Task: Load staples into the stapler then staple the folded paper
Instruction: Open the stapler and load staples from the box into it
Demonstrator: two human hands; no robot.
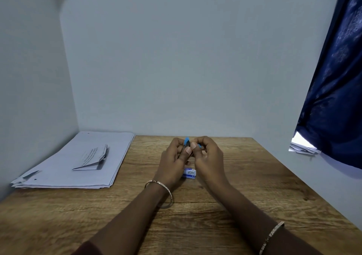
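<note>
A small blue stapler (187,142) is held above the middle of the wooden table (254,186), mostly hidden by fingers. My left hand (174,160) grips its left side and my right hand (208,157) grips its right side. Whether it is hinged apart I cannot tell. Beneath my hands a small blue and white staple box (189,173) lies on the table. A folded printed paper (93,158) rests on a stack of white sheets (78,164) at the left.
Walls close in the table at the back and left. A dark blue curtain (333,90) hangs at the right, with some papers (302,147) on a ledge under it. Bangles circle both wrists.
</note>
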